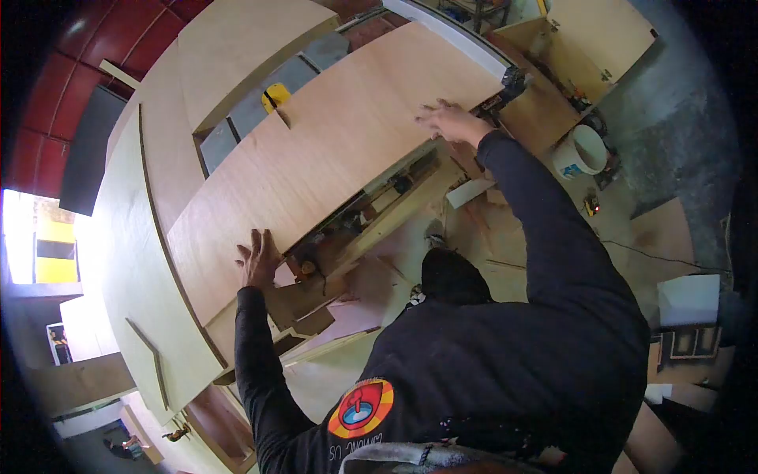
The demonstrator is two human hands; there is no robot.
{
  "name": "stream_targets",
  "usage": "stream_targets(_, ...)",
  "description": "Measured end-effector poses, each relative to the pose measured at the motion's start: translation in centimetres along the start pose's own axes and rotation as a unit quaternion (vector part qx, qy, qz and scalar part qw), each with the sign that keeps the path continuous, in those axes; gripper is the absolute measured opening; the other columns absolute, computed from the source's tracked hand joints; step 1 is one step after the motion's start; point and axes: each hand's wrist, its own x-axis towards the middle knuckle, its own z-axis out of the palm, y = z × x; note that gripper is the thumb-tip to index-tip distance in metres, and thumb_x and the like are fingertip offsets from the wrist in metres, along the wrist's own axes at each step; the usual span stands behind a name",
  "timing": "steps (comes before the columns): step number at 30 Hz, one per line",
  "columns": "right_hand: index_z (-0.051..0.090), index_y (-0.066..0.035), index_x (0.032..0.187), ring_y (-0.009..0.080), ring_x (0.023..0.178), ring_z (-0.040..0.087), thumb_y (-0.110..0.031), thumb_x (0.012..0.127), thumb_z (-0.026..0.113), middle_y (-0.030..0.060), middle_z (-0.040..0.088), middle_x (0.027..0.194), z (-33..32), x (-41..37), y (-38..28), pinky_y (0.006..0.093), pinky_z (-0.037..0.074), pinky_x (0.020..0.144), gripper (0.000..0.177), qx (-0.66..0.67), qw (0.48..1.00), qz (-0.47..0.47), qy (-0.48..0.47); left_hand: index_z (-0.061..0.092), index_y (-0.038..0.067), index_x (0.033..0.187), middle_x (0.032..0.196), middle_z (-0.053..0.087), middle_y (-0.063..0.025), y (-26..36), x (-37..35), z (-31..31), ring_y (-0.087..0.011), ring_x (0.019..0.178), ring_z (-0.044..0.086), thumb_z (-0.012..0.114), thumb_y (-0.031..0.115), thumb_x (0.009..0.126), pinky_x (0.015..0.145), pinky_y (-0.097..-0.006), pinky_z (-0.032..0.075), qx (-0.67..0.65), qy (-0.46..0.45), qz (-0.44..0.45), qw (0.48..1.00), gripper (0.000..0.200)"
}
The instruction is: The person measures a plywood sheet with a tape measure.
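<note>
We rest our left hand and right hand, fingers spread apart, along the near edge of a long, smooth, light-brown plywood panel with fine grain, lying before us.

Panel with a bucket on the floor to its right

Long pinkish-tan plywood panel, bare-faced, lying flat, broad side up, one short end just beside a paler wood sheet, long edges looking bowed, perhaps only from where I stand
</note>
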Motion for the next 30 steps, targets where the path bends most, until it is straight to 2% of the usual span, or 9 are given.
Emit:
stream_targets(3,0.042,-0.027,0.14,0.0479,0.13,0.035,-0.011,0.084,0.061,0.0044,0.033,0.15,0.5,0.9,0.1,0.0517,0.035,0.105,0.061,0.004,1.0,0.008,0.011,0.026,0.02,0.146,0.153,0.02,-0.0134,1.3,0.8,-1.5,-0.0632,0.128,0.02,0.06,0.037,0.086,0.09,-0.08,0.025,0.017,-0.055,-0.08,0.995,0.071)
stream_targets(9,0.047,-0.028,0.136,0.0392,0.128,0.039,-0.014,0.085,0.059,0.0023,0.042,0.143,4.3,3.5,2.5,0.0506,0.037,0.104,0.054,-0.002,0.992,-0.072,0.104,0.023,0.019,0.147,0.154,0.017,-0.0148,-4.8,2.5,6.0,-0.0638,0.127,0.021,0.054,0.025,0.089,0.09,-0.0799,0.025,0.004,0.026,0.045,0.999,0.066)
stream_targets(11,0.047,-0.027,0.136,0.0375,0.127,0.041,-0.013,0.085,0.059,0.0015,0.044,0.141,3.7,3.2,1.4,0.0484,0.038,0.104,0.054,0.0,0.995,-0.03,0.098,0.021,0.02,0.148,0.155,0.015,-0.0142,-4.3,2.8,5.4,-0.0649,0.127,0.019,0.053,0.02,0.088,0.091,-0.0794,0.025,-0.059,0.041,0.042,0.997,0.067)
stream_targets(12,0.047,-0.026,0.136,0.0357,0.125,0.042,-0.013,0.084,0.059,0.0008,0.046,0.138,3.2,2.7,0.9,0.0463,0.039,0.103,0.055,0.0,0.996,0.019,0.089,0.027,0.019,0.146,0.155,0.015,-0.0148,-0.6,1.2,0.0,-0.0572,0.133,0.016,0.052,0.017,0.088,0.093,-0.0791,0.021,-0.137,-0.017,-0.04,0.99,0.064)
stream_targets(17,0.049,-0.025,0.134,0.0335,0.121,0.046,-0.014,0.083,0.061,0.001,0.051,0.131,1.8,1.7,0.1,0.0456,0.043,0.098,0.053,0.058,0.993,0.038,0.094,0.045,0.012,0.134,0.152,0.02,-0.0166,-0.2,1.1,-0.4,-0.0358,0.143,0.012,0.048,0.016,0.09,0.097,-0.0781,0.018,-0.001,-0.031,0.062,0.998,0.045)
stream_targets(22,0.05,-0.026,0.133,0.0323,0.121,0.046,-0.017,0.083,0.063,0.0014,0.053,0.129,1.7,1.7,-0.7,0.0451,0.045,0.095,0.052,-0.005,0.993,0.024,0.117,0.036,0.006,0.14,0.154,0.016,-0.0149,-0.8,1.3,0.3,-0.0332,0.144,0.01,0.048,0.018,0.089,0.102,-0.0738,0.014,-0.023,-0.032,0.035,0.999,0.054)
stream_targets(24,0.049,-0.026,0.135,0.043,0.127,0.038,-0.019,0.085,0.062,0.0017,0.043,0.141,0.6,1.5,-1.1,0.0493,0.035,0.106,0.052,0.05,0.996,0.039,0.06,0.032,0.007,0.144,0.155,0.015,-0.0144,-1.5,1.6,1.0,-0.0315,0.144,0.01,0.048,0.019,0.09,0.104,-0.0721,0.014,-0.021,-0.027,0.032,0.999,0.058)
stream_targets(28,0.047,-0.028,0.136,0.0422,0.128,0.038,-0.02,0.084,0.063,0.0024,0.039,0.145,1.7,2.1,-0.8,0.0481,0.034,0.107,0.055,0.019,0.996,0.036,0.078,0.018,0.009,0.148,0.155,0.015,-0.0153,-2.5,2.7,2.9,-0.0308,0.144,0.013,0.047,0.015,0.09,0.107,-0.0685,0.011,-0.067,0.006,0.005,0.998,0.065)
stream_targets(30,0.052,-0.023,0.129,0.0329,0.113,0.052,-0.019,0.082,0.066,0.0037,0.057,0.125,4.1,3.6,0.3,0.0461,0.044,0.096,0.049,0.014,0.988,0.005,0.153,0.016,0.011,0.149,0.154,0.02,-0.0149,-2.8,2.5,3.2,-0.032,0.143,0.016,0.046,0.014,0.092,0.107,-0.0675,0.008,-0.069,0.014,0.015,0.997,0.065)
